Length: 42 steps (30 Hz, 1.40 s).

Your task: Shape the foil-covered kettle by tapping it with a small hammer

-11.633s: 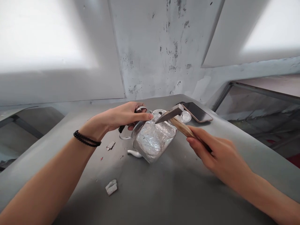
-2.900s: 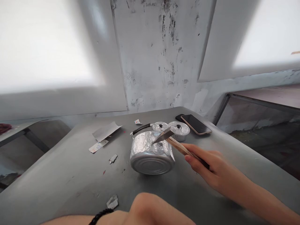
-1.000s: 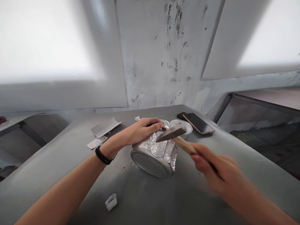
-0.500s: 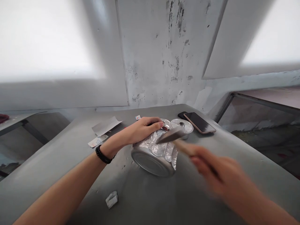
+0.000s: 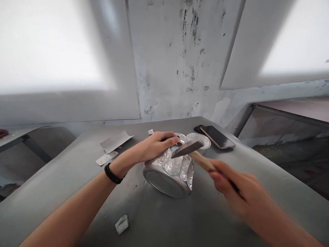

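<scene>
A silvery metal pot (image 5: 167, 180) lies on its side, its flat base turned toward me and its wall covered in dented, scale-like patches. My left hand (image 5: 158, 147) rests over the pot's upper side, with fingers curled around its far rim; the fingertips are partly hidden. In my right hand (image 5: 231, 181) is a hammer (image 5: 189, 148), gripped by its wooden handle. The hammer's dark metal head is at the pot's dented wall; I cannot tell whether it touches. Just behind the hammer is a round silvery lid (image 5: 205, 141), partly covered by the head.
A phone (image 5: 218, 136) lies at the back right, overlapping a black object (image 5: 198, 129). Left of the pot are a folded grey sheet (image 5: 115, 141) and a printed paper strip (image 5: 106, 158). A crumpled white scrap (image 5: 122, 224) lies on the grey table (image 5: 154, 219) near me.
The hammer and my right hand were blurred by motion and now look sharper, in nearly the same place. My left hand still holds the pot. The whole view has shifted slightly downward.
</scene>
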{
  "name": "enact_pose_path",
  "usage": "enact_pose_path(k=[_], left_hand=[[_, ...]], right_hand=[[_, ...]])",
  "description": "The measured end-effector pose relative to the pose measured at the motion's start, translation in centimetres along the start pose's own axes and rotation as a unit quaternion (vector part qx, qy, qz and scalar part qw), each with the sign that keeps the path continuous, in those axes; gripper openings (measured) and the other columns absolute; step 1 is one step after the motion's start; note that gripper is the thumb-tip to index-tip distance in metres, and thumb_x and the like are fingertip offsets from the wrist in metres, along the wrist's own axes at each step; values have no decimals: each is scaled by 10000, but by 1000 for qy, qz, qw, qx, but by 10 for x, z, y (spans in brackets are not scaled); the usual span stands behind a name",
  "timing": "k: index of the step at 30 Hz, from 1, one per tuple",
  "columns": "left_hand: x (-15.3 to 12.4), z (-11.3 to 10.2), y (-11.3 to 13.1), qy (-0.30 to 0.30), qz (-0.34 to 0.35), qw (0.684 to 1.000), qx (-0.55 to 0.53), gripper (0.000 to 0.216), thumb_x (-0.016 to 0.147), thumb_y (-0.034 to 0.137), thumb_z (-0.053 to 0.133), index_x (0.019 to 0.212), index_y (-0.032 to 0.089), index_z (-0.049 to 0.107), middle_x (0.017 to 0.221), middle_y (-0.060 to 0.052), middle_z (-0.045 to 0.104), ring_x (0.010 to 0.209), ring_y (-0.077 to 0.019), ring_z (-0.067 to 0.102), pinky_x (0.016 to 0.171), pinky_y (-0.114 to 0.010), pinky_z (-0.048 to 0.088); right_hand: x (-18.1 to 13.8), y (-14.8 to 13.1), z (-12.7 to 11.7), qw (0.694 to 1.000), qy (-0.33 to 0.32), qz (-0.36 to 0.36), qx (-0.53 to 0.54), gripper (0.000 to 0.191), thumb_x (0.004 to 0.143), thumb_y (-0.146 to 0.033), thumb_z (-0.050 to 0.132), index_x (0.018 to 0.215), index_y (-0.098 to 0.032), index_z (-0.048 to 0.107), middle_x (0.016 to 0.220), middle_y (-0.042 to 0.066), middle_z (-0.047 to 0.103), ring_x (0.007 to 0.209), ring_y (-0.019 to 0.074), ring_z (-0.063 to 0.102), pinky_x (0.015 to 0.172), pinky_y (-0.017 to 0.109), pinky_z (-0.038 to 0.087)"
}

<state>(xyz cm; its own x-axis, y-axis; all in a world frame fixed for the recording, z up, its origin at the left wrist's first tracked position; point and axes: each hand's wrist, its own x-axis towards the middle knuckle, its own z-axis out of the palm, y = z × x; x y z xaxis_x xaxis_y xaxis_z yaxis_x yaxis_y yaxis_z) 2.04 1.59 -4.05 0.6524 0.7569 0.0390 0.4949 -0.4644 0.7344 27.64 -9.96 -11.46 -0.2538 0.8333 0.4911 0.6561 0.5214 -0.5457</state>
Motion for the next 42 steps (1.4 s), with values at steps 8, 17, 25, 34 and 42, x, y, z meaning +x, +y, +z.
enact_pose_path(k=[8,17,25,34,42], left_hand=[[-1,0,3,4,7,1000,3,478,1071,591,440,1103,201,714,1067,-41,714,889,-192,610,776,-301,427],[-1,1,3,1,6,1000,-7,479,1070,601,440,1096,204,709,1066,-52,708,913,-203,612,786,-305,437],[-1,1,3,-5,4,1000,-6,494,1067,618,438,1080,201,701,968,-31,670,817,-181,564,733,-306,408],[-2,2,6,-6,5,1000,6,512,1061,633,422,1073,203,701,948,-35,662,792,-182,554,696,-311,399],[-2,2,4,-7,-7,1000,2,515,1054,648,419,1056,209,689,879,-15,630,722,-168,517,650,-309,378]], right_hand=[[1,1,0,999,-30,-17,-11,255,1127,-356,428,1288,-322,624,587,-97,527,432,105,492,451,211,375],[2,4,1,998,-27,-41,-31,259,1121,-332,445,1315,-320,617,608,-91,567,457,112,535,472,219,394],[6,5,-5,998,16,-39,-43,305,1118,-359,443,1346,-299,637,577,-78,521,417,126,504,443,227,396],[7,7,-3,998,14,-36,-42,318,1120,-338,445,1380,-311,626,653,-66,660,488,129,612,497,222,458],[7,8,-4,998,54,-23,-38,323,1121,-360,445,1390,-321,620,582,-86,567,434,119,535,460,213,431]])
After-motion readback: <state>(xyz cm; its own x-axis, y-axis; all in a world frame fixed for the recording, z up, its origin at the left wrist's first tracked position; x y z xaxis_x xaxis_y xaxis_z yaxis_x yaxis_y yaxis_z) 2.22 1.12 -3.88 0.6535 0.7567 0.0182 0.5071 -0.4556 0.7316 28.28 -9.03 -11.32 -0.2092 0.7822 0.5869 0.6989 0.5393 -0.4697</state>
